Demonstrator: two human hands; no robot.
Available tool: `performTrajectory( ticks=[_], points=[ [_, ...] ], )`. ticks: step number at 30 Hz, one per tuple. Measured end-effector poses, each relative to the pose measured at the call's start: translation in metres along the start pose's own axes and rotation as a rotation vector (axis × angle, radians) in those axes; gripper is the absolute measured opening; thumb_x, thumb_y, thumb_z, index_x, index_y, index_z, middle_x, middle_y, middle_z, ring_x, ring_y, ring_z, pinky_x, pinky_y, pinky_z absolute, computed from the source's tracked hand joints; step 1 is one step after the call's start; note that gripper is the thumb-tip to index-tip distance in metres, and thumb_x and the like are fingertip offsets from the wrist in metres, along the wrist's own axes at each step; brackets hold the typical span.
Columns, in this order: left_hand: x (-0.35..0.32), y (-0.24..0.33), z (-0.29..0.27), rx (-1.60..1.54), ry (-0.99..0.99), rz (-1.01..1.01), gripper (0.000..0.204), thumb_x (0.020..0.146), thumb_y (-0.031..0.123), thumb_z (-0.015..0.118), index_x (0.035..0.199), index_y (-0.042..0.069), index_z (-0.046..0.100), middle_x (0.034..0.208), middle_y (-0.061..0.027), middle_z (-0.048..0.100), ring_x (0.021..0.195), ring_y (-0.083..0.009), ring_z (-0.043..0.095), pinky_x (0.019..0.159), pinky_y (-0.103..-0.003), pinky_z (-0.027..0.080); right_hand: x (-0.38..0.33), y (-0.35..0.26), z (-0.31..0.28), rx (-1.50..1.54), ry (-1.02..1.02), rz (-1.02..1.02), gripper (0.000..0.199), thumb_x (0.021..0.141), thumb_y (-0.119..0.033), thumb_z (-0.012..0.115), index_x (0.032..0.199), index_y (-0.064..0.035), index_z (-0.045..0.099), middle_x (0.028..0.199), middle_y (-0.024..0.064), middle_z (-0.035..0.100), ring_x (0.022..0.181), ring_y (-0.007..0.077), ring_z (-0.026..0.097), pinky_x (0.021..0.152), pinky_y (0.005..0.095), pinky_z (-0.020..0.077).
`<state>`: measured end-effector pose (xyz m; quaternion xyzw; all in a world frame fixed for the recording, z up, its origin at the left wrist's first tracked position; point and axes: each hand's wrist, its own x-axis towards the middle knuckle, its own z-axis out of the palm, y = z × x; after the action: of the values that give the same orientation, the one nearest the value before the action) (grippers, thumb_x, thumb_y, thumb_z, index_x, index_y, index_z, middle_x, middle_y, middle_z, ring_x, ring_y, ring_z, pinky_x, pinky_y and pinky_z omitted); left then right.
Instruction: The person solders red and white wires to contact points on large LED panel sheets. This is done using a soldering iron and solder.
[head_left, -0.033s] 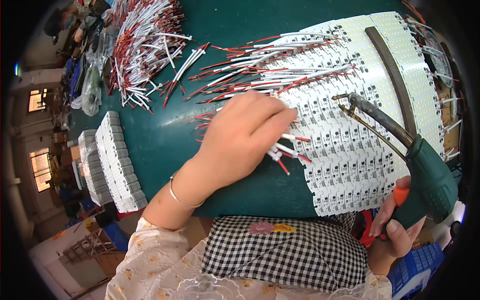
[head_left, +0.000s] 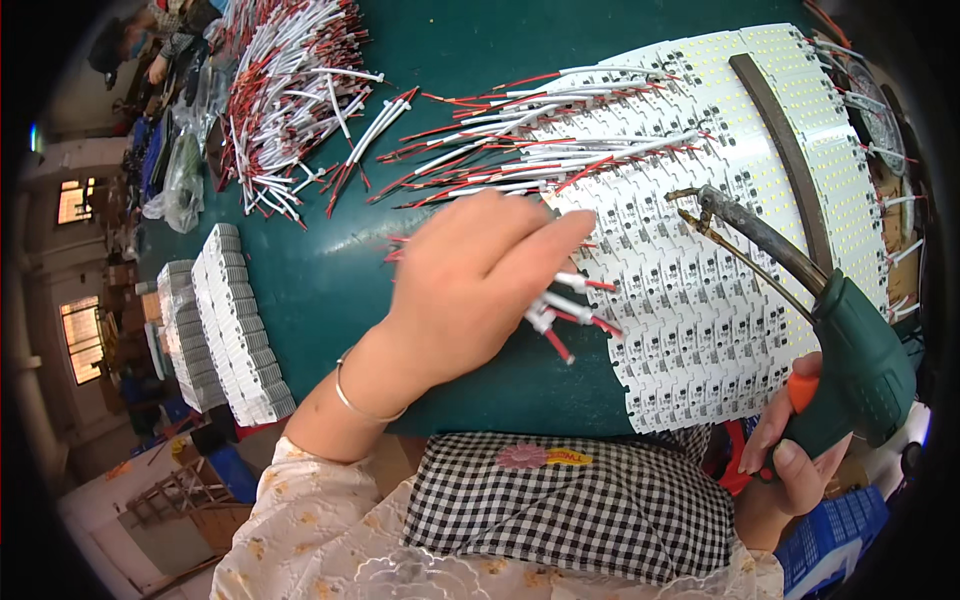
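Observation:
My left hand (head_left: 455,285), a bangle at its wrist, is closed round a small bunch of red-and-white wires (head_left: 560,312). Their ends poke out on both sides of the fist. It hovers at the left edge of a sheet of white circuit boards (head_left: 690,310) laid in overlapping rows. More cut wires (head_left: 570,150) lie across the far rows, just beyond the fingers. At the right, my right hand (head_left: 795,470) grips a green soldering gun (head_left: 862,350) with an orange trigger. Its bent tip points left over the boards; whether it touches them I cannot tell.
A large heap of wires (head_left: 290,100) sits at the far left of the green table (head_left: 450,375). Stacked white boards (head_left: 235,330) stand at the left edge. A dark bar (head_left: 785,150) lies across the boards. A checked cloth (head_left: 570,505) covers my lap. Another person (head_left: 130,45) appears far left.
My left hand has shifted slightly left and nearer to me, and the wires in it have tilted a little. My right hand and the soldering gun look unmoved.

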<state>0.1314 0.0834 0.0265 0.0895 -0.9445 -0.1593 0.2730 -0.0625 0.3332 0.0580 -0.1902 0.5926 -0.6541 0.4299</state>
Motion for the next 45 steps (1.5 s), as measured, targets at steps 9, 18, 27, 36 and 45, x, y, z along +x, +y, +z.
performTrajectory(
  ticks=[9,18,27,36,45],
  points=[
    [0.010,0.015,0.012,-0.035,-0.092,-0.173,0.031,0.068,-0.010,0.060,0.096,0.003,0.064,0.083,-0.0096,0.060,0.066,-0.0226,0.060,0.056,-0.031,0.049,-0.001,0.000,0.005,-0.001,0.050,-0.041,0.067,0.071,-0.014,0.067,0.119,0.0146,0.030,0.070,0.0140,0.051,0.041,0.0131,0.048,0.037,0.0240,0.0467],
    [0.007,0.009,0.028,0.113,-0.105,-0.246,0.047,0.059,-0.012,0.058,0.102,0.007,0.068,0.085,-0.0071,0.058,0.067,-0.0213,0.059,0.055,-0.031,0.048,-0.004,0.002,0.006,-0.008,0.120,0.001,0.067,0.069,-0.014,0.068,0.117,0.0151,0.032,0.066,0.0141,0.051,0.041,0.0136,0.048,0.036,0.0239,0.0458],
    [-0.001,-0.003,0.034,0.000,0.057,-0.093,0.043,0.053,-0.012,0.058,0.091,0.005,0.069,0.068,-0.0058,0.056,0.056,-0.0192,0.056,0.047,-0.029,0.044,-0.002,0.005,0.006,-0.046,0.089,0.028,0.069,0.069,-0.016,0.071,0.118,0.0144,0.032,0.066,0.0132,0.052,0.042,0.0131,0.050,0.038,0.0237,0.0466],
    [0.001,0.001,0.038,-0.001,0.052,-0.134,0.027,0.056,-0.006,0.059,0.080,0.004,0.066,0.066,-0.0048,0.049,0.055,-0.0200,0.054,0.046,-0.031,0.043,-0.002,0.007,0.017,-0.080,0.161,0.020,0.068,0.068,-0.016,0.072,0.116,0.0164,0.036,0.088,0.0211,0.053,0.044,0.0137,0.050,0.037,0.0231,0.0458],
    [-0.001,0.000,0.038,-0.068,0.033,-0.143,0.046,0.051,-0.014,0.054,0.090,0.006,0.069,0.066,-0.0057,0.054,0.055,-0.0186,0.054,0.046,-0.029,0.042,-0.004,0.008,0.015,-0.071,0.113,0.105,0.064,0.066,-0.009,0.072,0.118,0.0132,0.042,0.098,0.0216,0.054,0.053,0.0161,0.053,0.042,0.0239,0.0461]
  ],
)
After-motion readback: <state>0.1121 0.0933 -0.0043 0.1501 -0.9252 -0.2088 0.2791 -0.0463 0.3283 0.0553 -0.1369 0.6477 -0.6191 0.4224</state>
